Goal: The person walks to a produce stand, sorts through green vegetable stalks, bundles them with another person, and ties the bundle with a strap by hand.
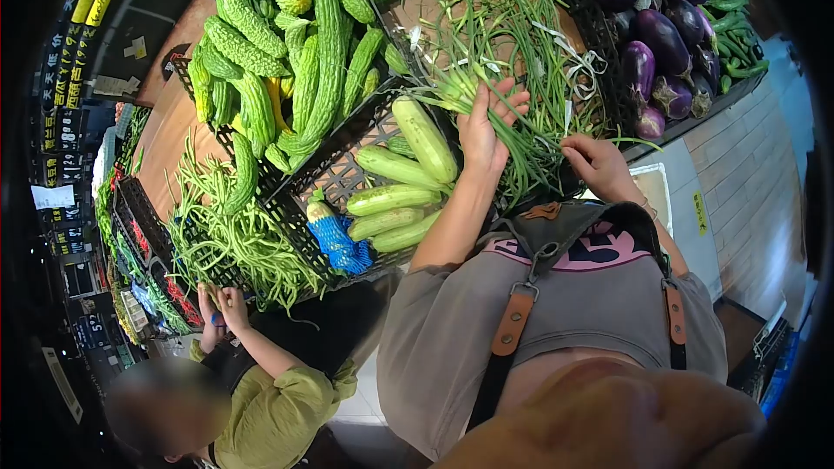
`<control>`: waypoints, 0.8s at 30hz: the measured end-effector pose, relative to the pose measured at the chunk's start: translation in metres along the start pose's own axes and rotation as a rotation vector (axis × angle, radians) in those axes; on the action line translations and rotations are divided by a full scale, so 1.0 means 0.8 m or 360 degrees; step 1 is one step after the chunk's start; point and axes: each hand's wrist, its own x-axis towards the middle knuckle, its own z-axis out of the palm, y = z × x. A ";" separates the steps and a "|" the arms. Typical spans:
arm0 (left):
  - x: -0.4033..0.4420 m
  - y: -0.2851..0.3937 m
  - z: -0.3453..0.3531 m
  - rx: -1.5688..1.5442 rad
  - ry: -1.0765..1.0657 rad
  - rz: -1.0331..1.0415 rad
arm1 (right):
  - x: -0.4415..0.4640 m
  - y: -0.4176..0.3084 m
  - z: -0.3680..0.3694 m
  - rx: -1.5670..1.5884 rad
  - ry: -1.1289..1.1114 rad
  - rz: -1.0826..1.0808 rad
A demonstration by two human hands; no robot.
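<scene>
My left hand point(488, 126) is closed round a bunch of spring onions point(458, 89), thumb up. The pale ends point left, and the long green leaves hang to the right beneath the hand. To the right, my right hand point(599, 165) is closed with thumb and forefinger together, close to the leaf tips; whatever lies between those fingers is too small to make out. Under both hands, more loose spring onions point(543, 52) lie spread in a crate, with white ties point(578, 61) among them.
Bitter melons point(287, 61), pale green gourds point(400, 169), one in blue netting point(339, 239), and long beans point(234, 226) fill crates on the left. Eggplants point(665, 43) and green peppers point(730, 9) sit at right. Another person point(278, 408) stands lower left, hands near the beans.
</scene>
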 end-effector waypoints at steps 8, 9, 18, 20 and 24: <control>-0.012 0.006 0.000 0.0101 0.0013 -0.0003 | 0.015 0.007 -0.009 -0.0215 -0.0320 -0.0111; -0.012 0.007 -0.005 0.0091 -0.0018 -0.0001 | 0.024 0.011 -0.014 -0.0222 -0.0384 -0.0115; -0.025 0.013 -0.007 0.0255 0.0024 0.0015 | 0.195 0.075 -0.026 -0.0476 0.0209 0.0112; -0.027 0.013 -0.008 0.0209 0.0035 0.0010 | 0.226 0.080 -0.012 -0.0576 0.0215 0.0093; -0.030 0.013 -0.023 0.0098 -0.0060 -0.0061 | 0.275 0.112 0.025 -0.1087 0.0118 0.0342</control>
